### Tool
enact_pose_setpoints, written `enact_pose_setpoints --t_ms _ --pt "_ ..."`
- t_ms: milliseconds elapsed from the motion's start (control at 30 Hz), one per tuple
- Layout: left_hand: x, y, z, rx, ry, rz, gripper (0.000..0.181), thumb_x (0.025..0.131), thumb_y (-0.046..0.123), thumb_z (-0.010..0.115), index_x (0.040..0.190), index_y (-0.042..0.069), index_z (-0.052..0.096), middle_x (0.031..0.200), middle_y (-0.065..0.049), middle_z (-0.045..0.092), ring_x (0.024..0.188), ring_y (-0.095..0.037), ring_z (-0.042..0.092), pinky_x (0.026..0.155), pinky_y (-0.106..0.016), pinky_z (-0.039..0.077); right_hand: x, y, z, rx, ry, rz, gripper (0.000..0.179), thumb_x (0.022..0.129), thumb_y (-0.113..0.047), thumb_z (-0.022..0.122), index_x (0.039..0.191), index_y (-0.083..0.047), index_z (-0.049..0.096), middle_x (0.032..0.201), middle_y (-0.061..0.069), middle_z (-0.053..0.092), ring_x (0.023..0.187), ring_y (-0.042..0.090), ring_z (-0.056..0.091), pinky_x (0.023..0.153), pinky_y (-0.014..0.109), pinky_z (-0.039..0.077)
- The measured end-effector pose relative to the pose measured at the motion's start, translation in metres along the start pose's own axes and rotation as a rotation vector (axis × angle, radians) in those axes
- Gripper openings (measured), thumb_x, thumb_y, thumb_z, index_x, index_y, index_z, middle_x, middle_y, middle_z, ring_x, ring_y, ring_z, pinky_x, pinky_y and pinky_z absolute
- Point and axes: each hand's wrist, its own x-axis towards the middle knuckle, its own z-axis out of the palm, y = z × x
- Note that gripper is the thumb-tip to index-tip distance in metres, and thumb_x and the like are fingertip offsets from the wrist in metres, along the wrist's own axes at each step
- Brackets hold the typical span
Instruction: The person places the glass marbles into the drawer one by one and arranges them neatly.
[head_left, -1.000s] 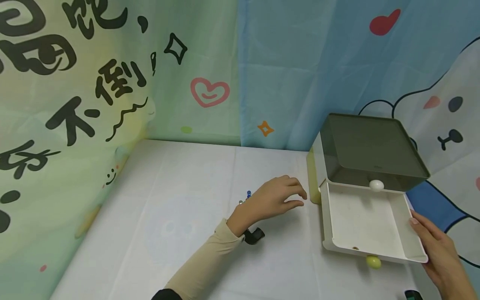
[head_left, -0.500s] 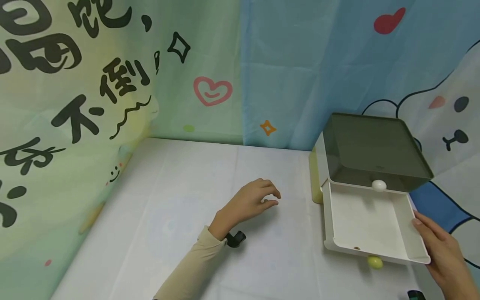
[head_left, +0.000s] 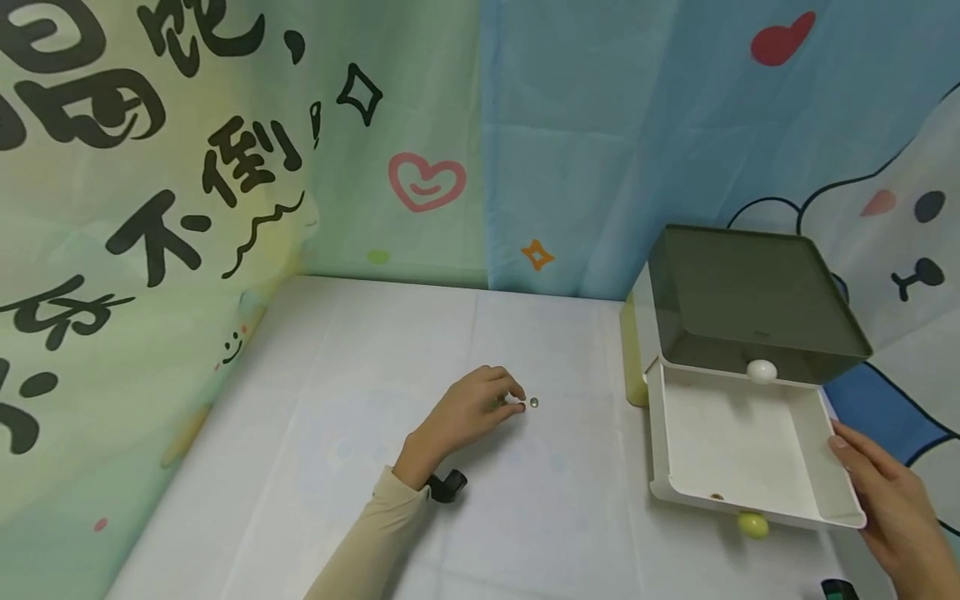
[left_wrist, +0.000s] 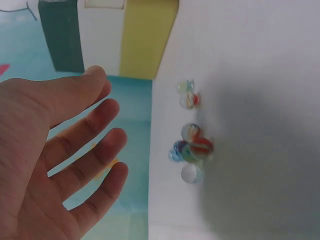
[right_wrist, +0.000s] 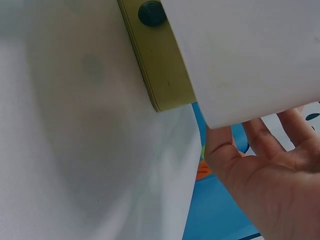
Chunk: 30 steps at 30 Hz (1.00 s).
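My left hand [head_left: 468, 408] hovers over the white table, its fingers loosely bent and nothing in its grasp. Several glass marbles [left_wrist: 201, 148] lie in a loose cluster on the cloth near it, clear, red and blue ones. One marble [head_left: 534, 402] shows just past the fingertips in the head view; the hand hides most others. At the right, my right hand [head_left: 892, 492] holds the side wall of a pulled-out white drawer [head_left: 750, 442], near its front corner. Inside the drawer, a small brownish piece [head_left: 717, 497] peeks above the front wall, mostly hidden.
The drawer belongs to a small cabinet with a dark green top [head_left: 761, 292], a white knob [head_left: 762, 372] and a yellow base [head_left: 634, 354]. A yellow-green knob [head_left: 753, 525] sits on the drawer front. A printed curtain [head_left: 562, 150] hangs behind the table.
My left hand has moved left, away from the drawer, and come lower by the marbles; one marble now shows beyond its fingertips. The right hand stays on the drawer.
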Motion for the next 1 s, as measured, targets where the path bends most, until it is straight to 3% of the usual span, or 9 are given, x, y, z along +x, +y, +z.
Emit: enact_pose_setpoints --t_ms 133,433,767,1000 --pt "-0.005 -0.008 -0.001 -0.001 0.025 -0.006 0.013 0.098 0.021 0.076 0.109 0.014 0.077 0.108 0.001 0.074 0.101 -0.018 0.066 0.088 -0.032 0.055 0.0 -0.001 0.0 0.017 -0.017 -0.008 0.063 0.104 -0.026 0.065 0.158 -0.041 0.038 0.106 -0.033 0.056 0.082 -0.009 0.066 0.062 0.024 0.06" --pt "-0.018 -0.018 -0.007 -0.006 0.068 -0.059 0.013 0.095 0.018 0.078 0.108 0.015 0.077 0.11 0.005 0.073 0.102 -0.017 0.066 0.089 -0.034 0.056 0.0 0.002 -0.002 0.017 -0.025 -0.021 0.066 0.102 -0.028 0.068 0.159 -0.038 0.038 0.114 -0.031 0.054 0.084 -0.009 0.066 0.064 0.024 0.06" --pt "-0.026 -0.028 -0.004 -0.002 0.074 -0.123 0.014 0.096 0.02 0.077 0.109 0.015 0.077 0.109 0.003 0.074 0.1 -0.017 0.067 0.091 -0.036 0.056 -0.009 0.0 -0.004 0.006 -0.016 -0.012 0.062 0.104 -0.028 0.066 0.158 -0.042 0.038 0.108 -0.034 0.055 0.084 -0.009 0.063 0.064 0.023 0.059" --pt "-0.029 -0.037 -0.001 -0.029 0.067 -0.201 0.019 0.096 0.021 0.077 0.113 0.015 0.075 0.111 0.001 0.074 0.1 -0.018 0.067 0.087 -0.037 0.056 -0.012 -0.002 0.001 0.007 -0.008 -0.013 0.065 0.104 -0.03 0.065 0.16 -0.039 0.034 0.119 -0.031 0.05 0.085 -0.011 0.063 0.067 0.021 0.059"
